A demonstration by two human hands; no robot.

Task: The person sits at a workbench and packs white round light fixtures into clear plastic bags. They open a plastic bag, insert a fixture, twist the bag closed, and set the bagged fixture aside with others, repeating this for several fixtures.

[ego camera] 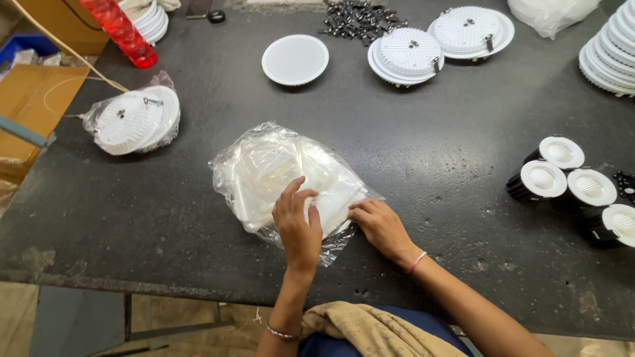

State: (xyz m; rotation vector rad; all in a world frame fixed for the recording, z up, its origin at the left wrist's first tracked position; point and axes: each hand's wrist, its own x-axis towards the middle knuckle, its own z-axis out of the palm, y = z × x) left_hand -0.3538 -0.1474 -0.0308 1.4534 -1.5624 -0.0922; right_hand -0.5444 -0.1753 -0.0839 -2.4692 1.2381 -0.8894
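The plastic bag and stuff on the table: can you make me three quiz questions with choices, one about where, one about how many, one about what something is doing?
1. Where is the red thing?
A. top left
B. bottom right
C. inside the bag

2. How many black lamps sit at the right?
A. one
B. four
C. nine

3. What are the hands doing to the bag?
A. both touch it
B. both hang far away
C. only one touches it

Answers: 1 A, it lies at the table's far left corner. 2 B, four black bodies with white faces cluster there. 3 A, the left hand and right hand both press on its near edge.
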